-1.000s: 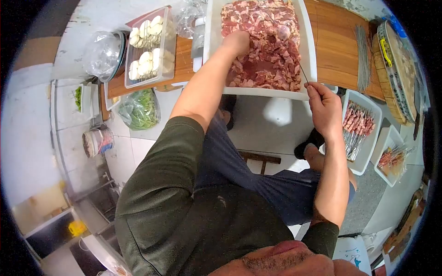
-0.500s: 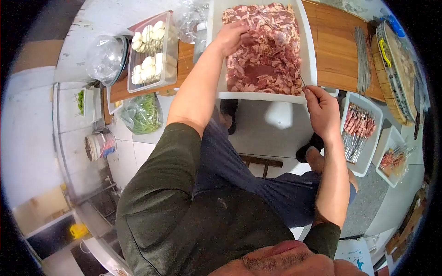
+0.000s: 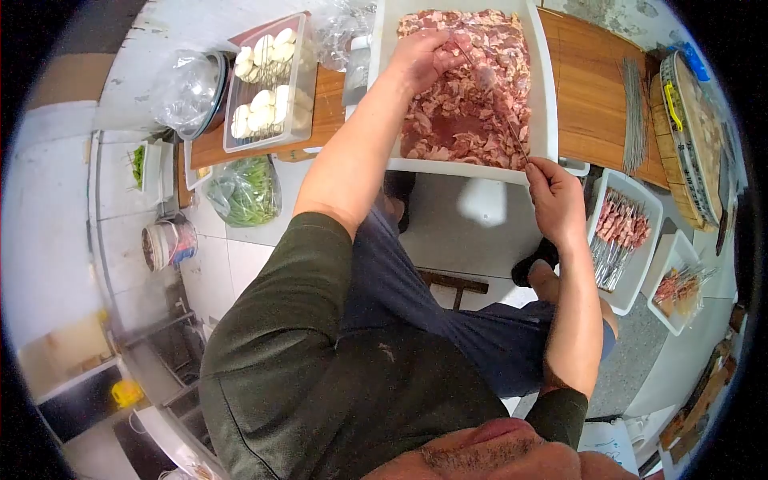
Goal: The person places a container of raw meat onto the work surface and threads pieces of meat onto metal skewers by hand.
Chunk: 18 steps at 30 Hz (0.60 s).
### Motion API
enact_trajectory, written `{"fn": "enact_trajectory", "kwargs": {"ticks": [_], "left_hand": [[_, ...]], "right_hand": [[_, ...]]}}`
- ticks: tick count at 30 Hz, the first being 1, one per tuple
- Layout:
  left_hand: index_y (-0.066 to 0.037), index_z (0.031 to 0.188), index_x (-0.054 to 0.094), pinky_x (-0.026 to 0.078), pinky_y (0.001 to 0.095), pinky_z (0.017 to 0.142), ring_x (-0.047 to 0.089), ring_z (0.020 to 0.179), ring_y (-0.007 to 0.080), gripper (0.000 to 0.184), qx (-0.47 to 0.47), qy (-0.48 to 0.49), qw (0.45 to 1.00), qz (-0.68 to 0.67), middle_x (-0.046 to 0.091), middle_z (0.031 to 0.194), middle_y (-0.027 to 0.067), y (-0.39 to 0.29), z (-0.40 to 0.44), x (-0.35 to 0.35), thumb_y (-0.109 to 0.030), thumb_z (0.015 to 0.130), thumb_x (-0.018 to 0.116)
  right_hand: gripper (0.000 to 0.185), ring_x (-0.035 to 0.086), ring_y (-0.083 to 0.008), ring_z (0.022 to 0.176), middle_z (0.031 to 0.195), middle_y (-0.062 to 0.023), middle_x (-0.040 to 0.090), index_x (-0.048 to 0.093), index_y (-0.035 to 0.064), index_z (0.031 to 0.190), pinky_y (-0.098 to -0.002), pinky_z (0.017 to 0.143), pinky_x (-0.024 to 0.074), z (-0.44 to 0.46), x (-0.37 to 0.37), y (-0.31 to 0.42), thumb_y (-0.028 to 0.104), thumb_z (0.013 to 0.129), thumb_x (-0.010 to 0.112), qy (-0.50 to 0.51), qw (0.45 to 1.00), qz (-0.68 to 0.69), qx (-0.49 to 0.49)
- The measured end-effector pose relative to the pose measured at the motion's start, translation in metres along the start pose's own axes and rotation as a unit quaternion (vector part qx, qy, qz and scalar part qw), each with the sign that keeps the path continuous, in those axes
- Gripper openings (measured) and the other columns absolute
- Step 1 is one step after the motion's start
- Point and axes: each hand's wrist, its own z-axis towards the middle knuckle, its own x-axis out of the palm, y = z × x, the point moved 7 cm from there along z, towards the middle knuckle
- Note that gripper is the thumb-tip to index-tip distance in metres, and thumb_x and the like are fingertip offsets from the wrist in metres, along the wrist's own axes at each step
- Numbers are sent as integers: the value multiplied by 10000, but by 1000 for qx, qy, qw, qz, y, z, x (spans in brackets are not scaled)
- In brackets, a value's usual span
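A white tub (image 3: 546, 96) in front of me holds a thick layer of raw sliced meat (image 3: 432, 120), with reddish liquid pooled near its front. My right hand (image 3: 556, 200) grips the lower end of a thin metal skewer (image 3: 516, 140) at the tub's front right corner. The skewer slants up and left over the meat, with a pale lump of meat (image 3: 485, 78) along its upper part. Above the far left of the meat, my left hand (image 3: 424, 60) has its fingers curled by the skewer's upper end. They pinch a pinkish meat piece, partly hidden by the fingers.
Bare skewers (image 3: 634, 116) lie on the wooden table (image 3: 588, 104) at right, near a round board (image 3: 690, 136). Below stand a tray of loaded skewers (image 3: 622, 228) and a smaller tray (image 3: 674, 288). At left are a clear bin (image 3: 268, 88) of white rounded food and bagged greens (image 3: 246, 192).
The view has shifted slightly, so the tub appears a little further right. My left hand has moved a little closer to the skewer's upper end. The right hand keeps its grip.
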Motion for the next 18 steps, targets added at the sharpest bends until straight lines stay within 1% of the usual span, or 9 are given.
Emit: {"fn": "enact_trajectory", "kwargs": {"ticks": [1,4,7,10,12,13,15,18], "left_hand": [[8,1152,560,580,342,891,659,1064,263,225,2,0,1000,3,636,1152,156,0,0,1,-164,1017,508],[78,1168,509,590,374,829,674,1012,294,263,22,17,999,-37,655,1095,194,-3,-1,9,-119,994,522],[75,1204,489,587,342,807,671,1034,292,291,18,41,993,-113,654,1109,187,0,3,12,-119,991,531],[65,1223,471,585,326,784,669,1041,285,311,51,41,996,-55,652,1115,178,-4,1,13,-117,984,554],[60,1217,471,585,325,775,668,1044,281,308,57,20,995,-77,652,1113,175,-3,4,8,-110,979,569],[57,1214,471,584,324,771,668,1045,279,307,60,9,994,-87,652,1112,173,-2,5,5,-107,976,576],[54,1211,466,586,328,769,669,1036,275,303,68,4,992,-102,650,1103,169,-5,5,5,-105,979,577],[59,1209,458,586,344,783,671,1016,277,301,74,0,991,-108,644,1088,166,-5,9,1,-105,984,572]], "right_hand": [[270,473,-59,627,691,13,570,670,-35,1126,-234,562,398,0,1,-2,183,989,591,3,1000,7,3],[261,449,-52,604,672,28,543,671,-35,1123,-225,538,370,2,2,-8,176,993,588,3,1000,13,2],[258,438,-49,594,664,37,532,670,-39,1118,-225,527,358,1,1,-8,172,996,587,-5,1000,22,-1],[252,430,-44,581,654,46,521,670,-38,1111,-224,514,349,1,1,-4,172,998,585,-12,1000,25,-5],[264,514,-113,693,765,-37,582,671,-29,1118,-263,619,399,0,0,-5,184,987,586,-6,1000,18,7],[279,602,-184,809,880,-124,648,671,-22,1127,-302,729,453,-1,-1,-5,196,976,587,2,1000,12,21],[291,683,-241,912,983,-200,715,673,-13,1136,-335,831,506,-2,-1,-8,207,964,590,13,999,9,38],[279,658,-195,862,933,-164,712,677,-4,1131,-315,799,501,-3,-1,-9,203,965,592,27,998,28,56]]}}
